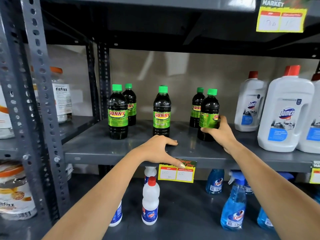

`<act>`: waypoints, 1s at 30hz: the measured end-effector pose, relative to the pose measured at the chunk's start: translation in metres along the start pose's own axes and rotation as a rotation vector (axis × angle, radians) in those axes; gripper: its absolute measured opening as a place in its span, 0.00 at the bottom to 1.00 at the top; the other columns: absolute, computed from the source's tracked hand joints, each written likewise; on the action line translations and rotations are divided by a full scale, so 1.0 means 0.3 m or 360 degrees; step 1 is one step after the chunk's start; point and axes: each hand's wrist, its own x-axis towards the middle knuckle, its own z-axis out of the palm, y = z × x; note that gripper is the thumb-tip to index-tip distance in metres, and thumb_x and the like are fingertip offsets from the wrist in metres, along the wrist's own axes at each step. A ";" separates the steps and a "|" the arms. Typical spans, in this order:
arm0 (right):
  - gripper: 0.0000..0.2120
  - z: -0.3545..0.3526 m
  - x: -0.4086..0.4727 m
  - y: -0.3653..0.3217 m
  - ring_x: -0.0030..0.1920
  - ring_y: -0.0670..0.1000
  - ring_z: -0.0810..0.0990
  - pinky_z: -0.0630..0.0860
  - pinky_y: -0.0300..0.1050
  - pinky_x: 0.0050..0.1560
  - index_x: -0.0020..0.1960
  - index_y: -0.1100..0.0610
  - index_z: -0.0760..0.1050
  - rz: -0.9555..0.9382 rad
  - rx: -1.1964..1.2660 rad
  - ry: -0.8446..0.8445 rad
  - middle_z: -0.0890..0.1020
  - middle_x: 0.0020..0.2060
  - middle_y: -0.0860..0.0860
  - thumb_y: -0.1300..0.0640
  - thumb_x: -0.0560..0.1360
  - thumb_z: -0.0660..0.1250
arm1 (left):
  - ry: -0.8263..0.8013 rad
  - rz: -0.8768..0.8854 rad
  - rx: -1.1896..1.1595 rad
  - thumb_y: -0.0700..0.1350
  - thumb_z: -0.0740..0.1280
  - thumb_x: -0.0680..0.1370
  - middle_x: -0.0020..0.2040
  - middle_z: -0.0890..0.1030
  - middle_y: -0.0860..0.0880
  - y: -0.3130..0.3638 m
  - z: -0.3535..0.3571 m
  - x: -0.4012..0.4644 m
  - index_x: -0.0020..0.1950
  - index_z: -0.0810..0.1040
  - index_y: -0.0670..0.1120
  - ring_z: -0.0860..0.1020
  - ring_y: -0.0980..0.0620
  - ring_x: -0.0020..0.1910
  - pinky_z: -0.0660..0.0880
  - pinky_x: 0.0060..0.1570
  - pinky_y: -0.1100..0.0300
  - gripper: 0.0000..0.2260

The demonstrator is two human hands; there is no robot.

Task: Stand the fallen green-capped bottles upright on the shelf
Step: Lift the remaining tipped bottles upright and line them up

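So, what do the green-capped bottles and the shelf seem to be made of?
Green-capped bottles: probably clear glossy plastic holding dark liquid; highlights shine on the shoulders, and the caps look like matte plastic. Shelf: likely grey painted metal, judging by its smooth sheen and the perforated uprights.

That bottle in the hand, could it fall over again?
It could. The right hand holds the bottle low on its label, and it leans a little, so letting go early might tip it. Another bottle stands close behind, so a fall could knock that one too. The left hand rests on the shelf edge near the middle bottle and might bump it.
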 end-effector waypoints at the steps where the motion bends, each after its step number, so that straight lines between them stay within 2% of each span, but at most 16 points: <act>1: 0.34 0.001 0.004 0.002 0.57 0.53 0.77 0.71 0.45 0.55 0.68 0.55 0.63 0.0003 -0.0009 -0.0025 0.78 0.55 0.51 0.60 0.67 0.76 | 0.0000 0.0001 -0.0003 0.65 0.76 0.64 0.75 0.68 0.56 -0.001 0.000 0.000 0.75 0.69 0.49 0.64 0.55 0.74 0.62 0.72 0.53 0.44; 3: 0.34 0.001 0.004 0.005 0.57 0.53 0.78 0.72 0.46 0.55 0.67 0.55 0.64 -0.0037 -0.0071 -0.0017 0.79 0.55 0.51 0.58 0.66 0.77 | 0.0004 0.0004 -0.0004 0.65 0.77 0.64 0.75 0.68 0.56 0.001 0.000 -0.001 0.75 0.69 0.48 0.63 0.55 0.74 0.61 0.72 0.52 0.44; 6: 0.41 -0.003 -0.003 0.008 0.55 0.50 0.76 0.72 0.45 0.57 0.70 0.54 0.63 -0.0086 -0.0148 0.0013 0.77 0.54 0.48 0.51 0.63 0.81 | -0.0002 0.0011 0.0000 0.64 0.77 0.65 0.75 0.68 0.55 0.004 -0.001 -0.002 0.75 0.69 0.48 0.64 0.55 0.74 0.62 0.72 0.53 0.43; 11: 0.34 -0.001 0.003 0.009 0.58 0.53 0.77 0.72 0.46 0.58 0.67 0.55 0.66 -0.0009 -0.0051 -0.0071 0.79 0.58 0.51 0.58 0.66 0.78 | 0.0000 0.0014 -0.0006 0.64 0.77 0.65 0.75 0.68 0.56 0.005 -0.002 -0.003 0.75 0.69 0.48 0.64 0.55 0.74 0.62 0.72 0.53 0.43; 15: 0.37 -0.002 -0.013 0.005 0.55 0.50 0.75 0.72 0.45 0.56 0.67 0.56 0.66 -0.0080 -0.0164 -0.0027 0.77 0.54 0.48 0.51 0.64 0.80 | -0.0011 0.0010 -0.0005 0.64 0.77 0.65 0.75 0.68 0.56 0.005 -0.002 -0.005 0.75 0.69 0.49 0.63 0.55 0.74 0.62 0.72 0.52 0.43; 20: 0.33 0.006 -0.011 -0.003 0.57 0.54 0.76 0.70 0.45 0.53 0.67 0.57 0.63 -0.0034 -0.0152 -0.0094 0.78 0.57 0.52 0.57 0.68 0.76 | -0.0011 0.0007 0.0000 0.63 0.77 0.66 0.75 0.68 0.55 0.013 -0.005 -0.010 0.75 0.69 0.48 0.64 0.55 0.74 0.62 0.71 0.55 0.42; 22: 0.34 0.006 -0.015 -0.006 0.56 0.53 0.76 0.70 0.44 0.53 0.67 0.58 0.63 -0.0058 -0.0198 -0.0060 0.78 0.59 0.54 0.56 0.67 0.77 | -0.0005 0.0012 0.0001 0.63 0.77 0.66 0.75 0.68 0.55 0.016 -0.006 -0.011 0.75 0.69 0.48 0.64 0.55 0.74 0.62 0.71 0.55 0.42; 25: 0.38 0.002 -0.026 -0.009 0.61 0.55 0.77 0.71 0.44 0.54 0.67 0.59 0.63 -0.0091 -0.0240 -0.0025 0.78 0.61 0.54 0.51 0.65 0.79 | 0.0013 0.0015 0.0010 0.64 0.76 0.66 0.74 0.69 0.55 0.009 -0.006 -0.010 0.75 0.69 0.48 0.65 0.55 0.73 0.62 0.70 0.55 0.42; 28: 0.38 -0.001 -0.030 -0.007 0.62 0.56 0.76 0.71 0.45 0.55 0.67 0.58 0.64 -0.0093 -0.0244 -0.0030 0.78 0.62 0.54 0.50 0.65 0.79 | 0.0052 -0.0017 -0.0083 0.66 0.76 0.64 0.71 0.72 0.56 -0.001 -0.008 -0.012 0.72 0.73 0.49 0.69 0.57 0.69 0.65 0.67 0.59 0.41; 30: 0.38 -0.003 -0.033 -0.008 0.61 0.55 0.76 0.71 0.45 0.54 0.67 0.58 0.64 -0.0097 -0.0244 -0.0029 0.78 0.62 0.54 0.50 0.65 0.79 | 0.0134 -0.0071 -0.0291 0.66 0.77 0.62 0.64 0.79 0.57 -0.001 -0.016 -0.019 0.64 0.80 0.51 0.75 0.62 0.61 0.70 0.63 0.61 0.35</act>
